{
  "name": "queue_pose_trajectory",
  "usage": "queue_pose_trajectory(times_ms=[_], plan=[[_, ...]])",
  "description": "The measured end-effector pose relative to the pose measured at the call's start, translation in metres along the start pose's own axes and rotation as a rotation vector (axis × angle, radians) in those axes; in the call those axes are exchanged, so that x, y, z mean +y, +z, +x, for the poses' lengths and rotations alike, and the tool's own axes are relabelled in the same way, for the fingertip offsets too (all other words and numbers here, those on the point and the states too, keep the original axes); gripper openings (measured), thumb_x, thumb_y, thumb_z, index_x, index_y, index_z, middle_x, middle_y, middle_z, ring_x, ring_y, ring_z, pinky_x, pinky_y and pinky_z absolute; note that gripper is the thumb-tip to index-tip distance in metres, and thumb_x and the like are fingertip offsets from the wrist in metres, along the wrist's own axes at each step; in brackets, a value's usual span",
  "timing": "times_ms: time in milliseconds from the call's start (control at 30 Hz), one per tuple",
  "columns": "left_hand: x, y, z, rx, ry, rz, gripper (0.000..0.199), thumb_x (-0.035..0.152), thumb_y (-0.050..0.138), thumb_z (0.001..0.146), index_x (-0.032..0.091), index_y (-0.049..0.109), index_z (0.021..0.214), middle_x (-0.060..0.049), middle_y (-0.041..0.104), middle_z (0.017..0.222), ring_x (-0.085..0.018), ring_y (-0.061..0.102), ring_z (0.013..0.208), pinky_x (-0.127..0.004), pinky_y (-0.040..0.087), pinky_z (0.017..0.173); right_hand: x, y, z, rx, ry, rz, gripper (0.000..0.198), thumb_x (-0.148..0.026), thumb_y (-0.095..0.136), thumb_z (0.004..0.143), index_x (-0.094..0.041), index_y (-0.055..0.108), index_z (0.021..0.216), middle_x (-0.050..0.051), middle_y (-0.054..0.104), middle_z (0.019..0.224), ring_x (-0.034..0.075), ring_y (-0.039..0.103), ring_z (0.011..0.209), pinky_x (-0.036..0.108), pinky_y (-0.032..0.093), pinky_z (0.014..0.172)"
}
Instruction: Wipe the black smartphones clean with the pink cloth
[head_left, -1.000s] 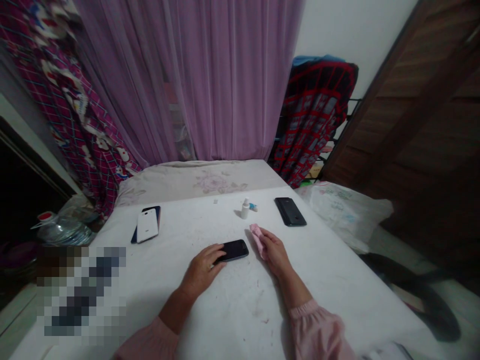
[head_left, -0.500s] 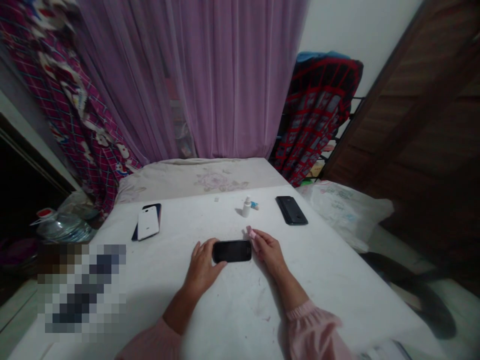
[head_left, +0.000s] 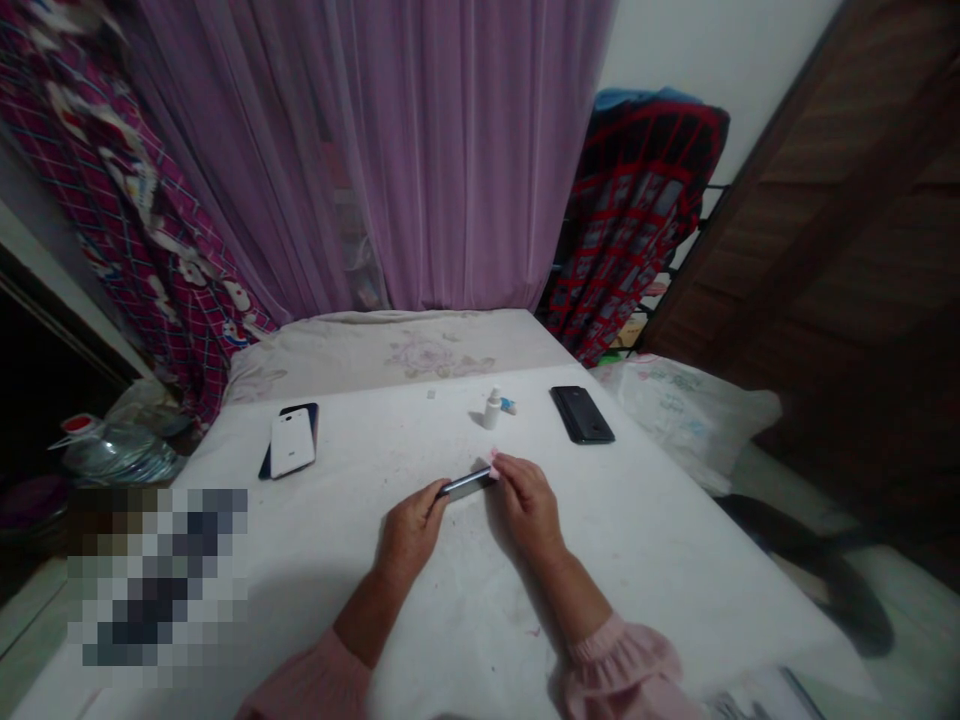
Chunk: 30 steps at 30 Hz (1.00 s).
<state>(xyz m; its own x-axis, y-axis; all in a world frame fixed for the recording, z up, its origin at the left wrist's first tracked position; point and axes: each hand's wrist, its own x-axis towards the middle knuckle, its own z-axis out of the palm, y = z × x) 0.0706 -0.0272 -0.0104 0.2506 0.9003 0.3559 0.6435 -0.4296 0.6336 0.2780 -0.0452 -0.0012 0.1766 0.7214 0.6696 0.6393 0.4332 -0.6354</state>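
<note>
In the head view, a phone [head_left: 465,485] is held tilted, midway between the left and right edges of the white-covered table [head_left: 637,540]. Its left end is pinched by the left hand [head_left: 409,530], apparently for steadiness; a pink cloth [head_left: 494,462] is pinched by the right hand [head_left: 534,505] at the other end. Toward the far edge, a small bottle [head_left: 492,410] is placed, seemingly within easy reach.

Bottle [head_left: 492,411] behind phone [head_left: 466,485]; stacked phones [head_left: 292,443] left, other phones [head_left: 583,415] right, on cloth [head_left: 375,440].
</note>
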Motion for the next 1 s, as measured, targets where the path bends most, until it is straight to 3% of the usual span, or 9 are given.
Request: queue_pose_trajectory(times_ms=[200,500,767,1000], plan=[[-0.004,0.002,-0.002,-0.01,0.075,0.054,0.026,0.025,0.054,0.092,0.026,0.067,0.114,-0.004,0.076,0.101,-0.019,0.073,0.086,-0.028,0.057,0.08,-0.001,0.009,-0.005,-0.069,-0.182,-0.153,0.039,-0.008,0.045,0.086,-0.022,0.067,0.115,0.008,0.07,0.11,0.022,0.059,0.102,0.043,0.05,0.089],[-0.009,0.005,-0.003,0.014,0.125,0.084,0.026,0.026,0.052,0.093,0.026,0.067,0.115,-0.004,0.076,0.102,-0.019,0.073,0.087,-0.028,0.057,0.083,-0.017,0.024,-0.011,-0.146,-0.317,-0.232,0.038,-0.011,0.055,0.088,-0.024,0.063,0.123,0.007,0.07,0.112,0.023,0.058,0.103,0.038,0.049,0.085],[-0.01,0.004,-0.002,-0.013,0.11,0.094,0.03,0.02,0.049,0.091,0.023,0.068,0.114,-0.005,0.076,0.097,-0.019,0.072,0.084,-0.027,0.057,0.078,-0.038,0.043,-0.015,-0.158,-0.375,-0.164,0.037,-0.013,0.05,0.092,-0.022,0.06,0.127,0.008,0.07,0.113,0.022,0.058,0.102,0.039,0.051,0.085],[-0.007,0.004,0.0,-0.015,0.091,0.023,0.026,0.024,0.054,0.091,0.026,0.068,0.114,-0.003,0.076,0.101,-0.018,0.072,0.088,-0.025,0.056,0.08,-0.023,0.034,-0.013,-0.14,-0.365,-0.196,0.037,-0.014,0.05,0.093,-0.024,0.06,0.127,0.008,0.07,0.115,0.022,0.059,0.104,0.04,0.052,0.087]])
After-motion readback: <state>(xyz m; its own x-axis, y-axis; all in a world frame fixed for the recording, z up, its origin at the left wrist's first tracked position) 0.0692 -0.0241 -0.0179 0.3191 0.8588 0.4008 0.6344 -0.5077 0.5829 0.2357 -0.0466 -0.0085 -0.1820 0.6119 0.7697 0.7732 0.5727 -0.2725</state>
